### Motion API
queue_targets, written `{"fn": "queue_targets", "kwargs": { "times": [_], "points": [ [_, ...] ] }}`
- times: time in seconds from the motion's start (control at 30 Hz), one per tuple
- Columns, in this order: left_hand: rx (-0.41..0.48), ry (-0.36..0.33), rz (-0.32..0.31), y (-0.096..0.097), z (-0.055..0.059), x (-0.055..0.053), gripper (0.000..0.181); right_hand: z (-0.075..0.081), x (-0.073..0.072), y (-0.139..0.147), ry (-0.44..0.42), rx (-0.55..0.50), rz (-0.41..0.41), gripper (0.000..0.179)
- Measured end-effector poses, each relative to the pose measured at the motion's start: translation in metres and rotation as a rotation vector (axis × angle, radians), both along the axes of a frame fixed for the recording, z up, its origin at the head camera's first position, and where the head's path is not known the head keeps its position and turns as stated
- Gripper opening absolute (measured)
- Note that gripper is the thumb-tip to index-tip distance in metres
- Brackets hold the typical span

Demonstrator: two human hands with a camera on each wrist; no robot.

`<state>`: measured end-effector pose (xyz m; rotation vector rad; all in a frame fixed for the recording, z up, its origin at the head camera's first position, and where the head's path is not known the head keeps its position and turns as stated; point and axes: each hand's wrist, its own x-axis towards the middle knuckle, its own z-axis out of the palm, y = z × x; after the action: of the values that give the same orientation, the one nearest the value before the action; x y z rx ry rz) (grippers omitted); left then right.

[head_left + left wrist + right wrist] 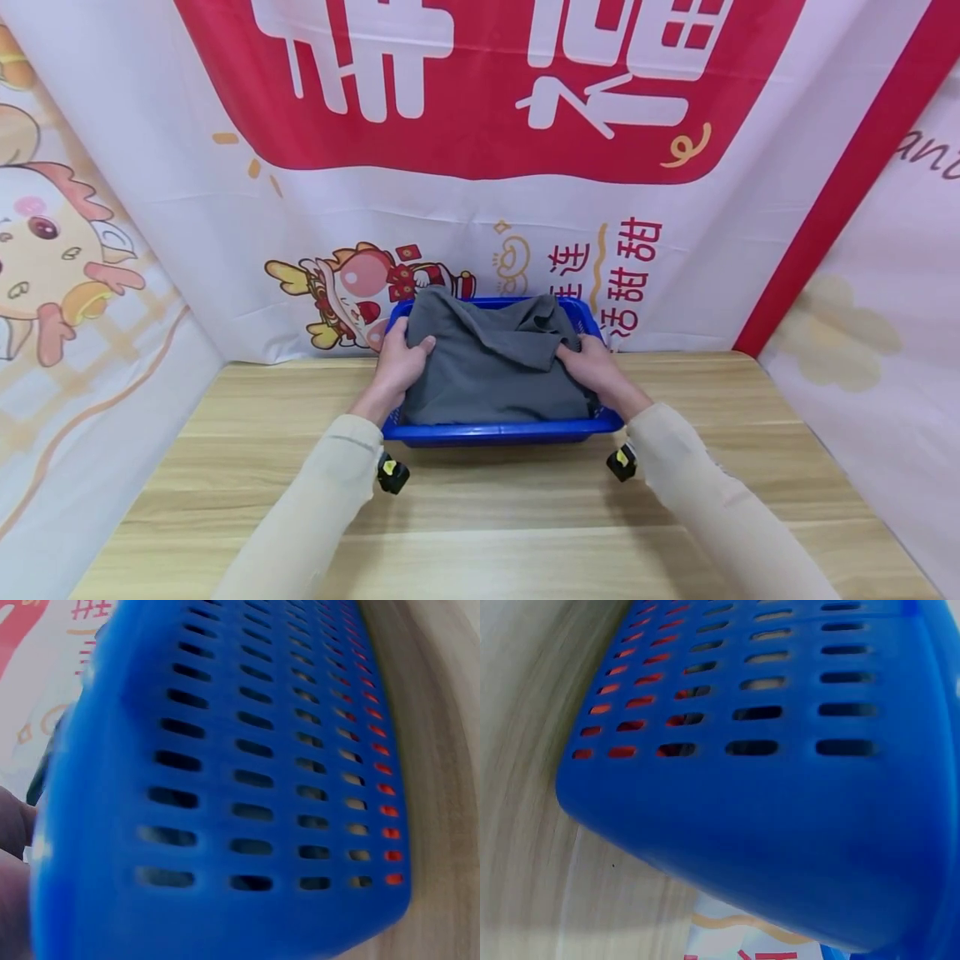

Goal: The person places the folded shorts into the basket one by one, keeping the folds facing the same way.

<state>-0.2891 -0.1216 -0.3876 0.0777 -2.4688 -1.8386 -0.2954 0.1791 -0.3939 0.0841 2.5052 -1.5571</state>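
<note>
A grey piece of cloth [487, 367], bunched and folded over near its top right, fills a blue slotted plastic basket [502, 431]. At the cloth's left edge, my left hand [400, 365] reaches over the basket's side and holds the cloth, thumb on top; its other fingers are partly hidden. My right hand [595, 367] grips the raised fold on the right, with its fingertips partly under the cloth. In the left wrist view, part of the left hand [11, 885] shows beyond the basket rim [56, 825]. Only the basket's outer wall [795, 810] fills most of the right wrist view.
The basket stands on a light wooden table [502, 533], close to its back edge. A printed white and red curtain [480, 150] hangs just behind it, with further printed sheets at both sides. Something red shows through the lower slots [600, 709].
</note>
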Motion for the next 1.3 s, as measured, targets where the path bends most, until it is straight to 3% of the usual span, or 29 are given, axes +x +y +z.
{"fn": "queue_targets", "kwargs": {
  "times": [0.17,0.3,0.43,0.63,0.77,0.87,0.97,1.03,1.1,1.3],
  "points": [
    [-0.022,-0.020,0.009,-0.003,-0.007,-0.003,0.047,-0.003,0.000,-0.002,0.156,0.188,-0.022,0.057],
    [-0.055,-0.038,-0.019,-0.005,-0.009,-0.005,0.055,-0.005,0.000,-0.002,0.290,0.326,-0.032,0.061],
    [-0.123,-0.036,-0.054,-0.005,-0.012,-0.006,0.062,-0.007,-0.002,-0.003,0.400,0.395,-0.033,0.061],
    [-0.283,-0.064,-0.047,-0.004,-0.015,-0.004,0.077,-0.011,-0.005,-0.001,0.510,0.461,-0.016,0.061],
    [-0.385,-0.027,-0.038,-0.002,-0.019,-0.002,0.082,-0.013,-0.006,0.002,0.733,0.523,0.068,0.056],
    [-0.423,0.007,-0.036,-0.001,-0.021,-0.001,0.084,-0.012,-0.007,0.005,0.940,0.581,0.180,0.046],
    [-0.447,0.014,-0.044,0.000,-0.022,0.000,0.086,-0.008,-0.009,0.007,1.078,0.620,0.311,0.031],
    [-0.461,0.015,-0.052,0.001,-0.023,0.001,0.087,-0.004,-0.010,0.007,1.097,0.610,0.372,0.020],
    [-0.477,0.018,-0.059,0.002,-0.024,0.002,0.088,0.000,-0.012,0.007,1.053,0.565,0.378,0.012],
    [-0.498,0.020,-0.074,0.004,-0.025,0.003,0.088,0.008,-0.022,0.005,0.807,0.356,0.147,0.015]
  ]
}}
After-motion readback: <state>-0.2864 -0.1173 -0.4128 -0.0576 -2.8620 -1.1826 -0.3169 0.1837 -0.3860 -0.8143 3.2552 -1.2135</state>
